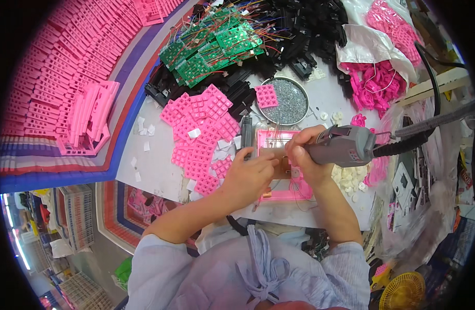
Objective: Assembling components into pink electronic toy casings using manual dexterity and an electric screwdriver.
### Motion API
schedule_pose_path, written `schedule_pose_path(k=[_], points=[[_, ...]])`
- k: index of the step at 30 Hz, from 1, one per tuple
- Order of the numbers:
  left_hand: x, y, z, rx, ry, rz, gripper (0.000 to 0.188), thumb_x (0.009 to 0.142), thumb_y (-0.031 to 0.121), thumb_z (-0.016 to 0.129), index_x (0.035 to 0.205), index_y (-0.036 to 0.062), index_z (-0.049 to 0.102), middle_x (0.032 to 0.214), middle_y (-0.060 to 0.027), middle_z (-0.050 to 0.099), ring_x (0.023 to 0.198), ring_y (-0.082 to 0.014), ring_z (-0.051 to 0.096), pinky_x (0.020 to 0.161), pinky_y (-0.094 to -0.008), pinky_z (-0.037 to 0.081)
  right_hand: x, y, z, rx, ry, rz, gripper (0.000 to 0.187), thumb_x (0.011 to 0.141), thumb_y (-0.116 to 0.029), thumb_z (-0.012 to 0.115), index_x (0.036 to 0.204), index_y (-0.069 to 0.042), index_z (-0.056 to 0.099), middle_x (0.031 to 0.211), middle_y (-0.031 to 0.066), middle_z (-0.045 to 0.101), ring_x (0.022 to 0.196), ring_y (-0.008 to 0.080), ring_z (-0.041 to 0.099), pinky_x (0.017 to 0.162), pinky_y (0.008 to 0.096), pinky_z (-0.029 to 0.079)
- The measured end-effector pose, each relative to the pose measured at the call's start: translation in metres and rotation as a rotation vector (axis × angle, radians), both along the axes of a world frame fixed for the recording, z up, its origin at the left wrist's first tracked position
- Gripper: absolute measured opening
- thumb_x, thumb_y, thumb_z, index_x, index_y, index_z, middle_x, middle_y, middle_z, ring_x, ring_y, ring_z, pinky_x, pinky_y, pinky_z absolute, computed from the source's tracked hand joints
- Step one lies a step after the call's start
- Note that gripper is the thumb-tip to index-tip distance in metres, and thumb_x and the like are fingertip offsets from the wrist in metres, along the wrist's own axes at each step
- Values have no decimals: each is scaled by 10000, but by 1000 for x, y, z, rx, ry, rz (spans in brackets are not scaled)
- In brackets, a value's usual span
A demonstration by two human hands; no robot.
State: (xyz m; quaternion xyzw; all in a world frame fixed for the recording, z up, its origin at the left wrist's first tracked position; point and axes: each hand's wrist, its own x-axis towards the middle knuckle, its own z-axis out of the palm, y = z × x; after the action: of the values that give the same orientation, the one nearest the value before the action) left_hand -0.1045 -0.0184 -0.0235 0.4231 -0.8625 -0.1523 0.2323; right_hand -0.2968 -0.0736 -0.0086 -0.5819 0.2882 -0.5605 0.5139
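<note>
My right hand (312, 164) is wrapped round a grey electric screwdriver (346, 144), which lies nearly level and points left over a pink plastic housing (297, 192). The housing rests on the table in front of me, and thin wires hang over its lower right part. My left hand (250, 173) reaches across the housing's left side, fingers curled together close to the screwdriver's front end. Whatever those fingers pinch is hidden from view. Just beyond the left hand stands a dark grey, narrow plastic part (247, 135).
Pink keypads (201, 137) lie heaped at left, below green circuit boards (217, 49) with wires. A round tray of screws (289, 101) sits behind the housing, black plastic parts (310, 31) beyond. Small cream discs (349, 181) lie at right, under the screwdriver's cable (402, 144). Pink housings (57, 77) fill the far left.
</note>
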Motion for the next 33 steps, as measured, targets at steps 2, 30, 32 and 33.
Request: schedule_pose_path(k=[2,30,32,33], points=[[0,0,-1,1,-8,-5,215,844,149,691,1045,97,635,1154,-15,693,1246,-139,590,1111,-510,293,0,-2,0,-15,38,14,225,912,-8,652,1042,-33,470,794,97,584,629,143,538,570,305,466],[-13,-25,15,-33,229,29,139,768,182,769,901,168,731,928,-7,726,891,-218,703,1116,-567,323,-4,10,41,-74,-326,337,298,909,-15,648,1130,-19,449,828,95,590,713,161,583,640,311,490],[-9,-45,28,44,204,-165,133,766,213,761,880,154,725,920,-27,720,853,-240,695,1085,-562,365,-7,9,39,-69,-334,336,299,908,-10,644,1133,-18,447,832,97,590,716,151,581,642,306,490],[-5,-60,34,84,192,-263,137,765,228,757,870,147,722,916,-36,717,834,-250,691,1069,-559,385,-7,11,37,-35,-318,317,295,901,-9,649,1126,-20,457,837,91,591,719,142,578,645,302,489]])
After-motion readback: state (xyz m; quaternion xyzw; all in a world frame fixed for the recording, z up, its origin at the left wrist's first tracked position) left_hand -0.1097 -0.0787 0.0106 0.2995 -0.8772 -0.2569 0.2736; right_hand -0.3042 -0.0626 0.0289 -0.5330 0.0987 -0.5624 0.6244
